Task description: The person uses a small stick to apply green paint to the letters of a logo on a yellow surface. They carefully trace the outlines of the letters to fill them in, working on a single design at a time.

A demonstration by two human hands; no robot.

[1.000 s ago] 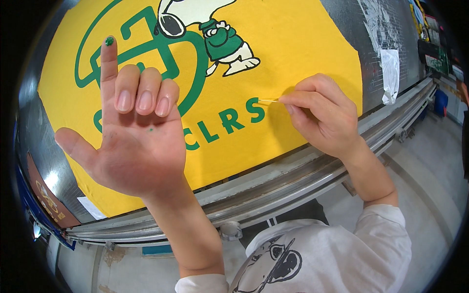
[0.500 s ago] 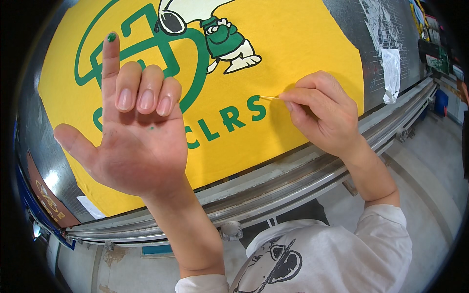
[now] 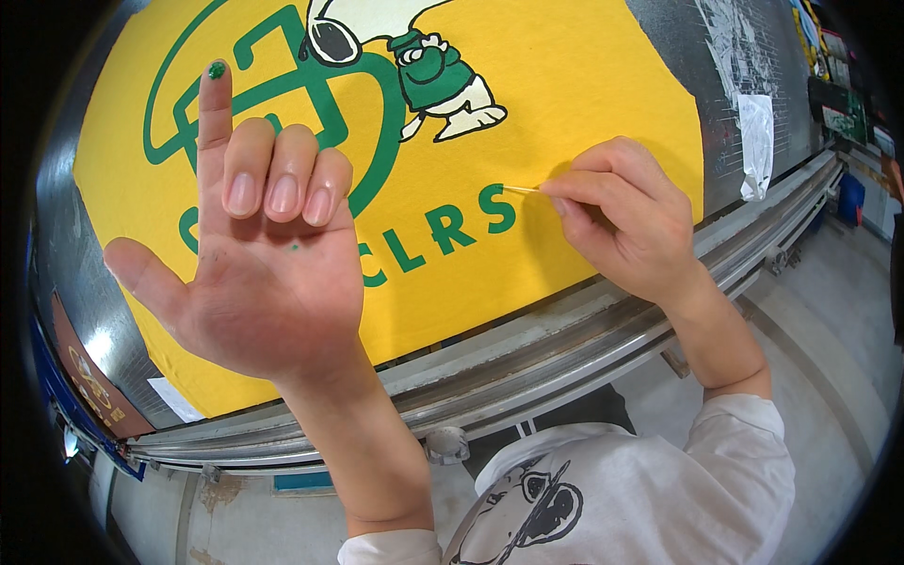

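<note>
My left hand (image 3: pixel 282 292) is held palm up over the left part of a yellow printed fabric (image 3: pixel 593 75). Its index finger points away from me, the thumb sticks out sideways, and the other three fingers are bent over the palm with nothing in them. A dab of wet-looking green paint (image 3: pixel 217 70) sits on the index fingertip, and a small green speck marks the palm. Between thumb and forefinger, my right hand (image 3: pixel 626 221) pinches a thin pale toothpick (image 3: pixel 524 190). Its tip is at the upper edge of the last green printed letter (image 3: pixel 499 218).
The fabric lies on a dark table (image 3: pixel 659 28) with a metal rail (image 3: pixel 527 353) along its near edge. A white strip (image 3: pixel 755 141) of tape or paper hangs at the right. Left of the fabric is a brown printed piece (image 3: pixel 89 377). Blue and dark items stand beyond the right edge.
</note>
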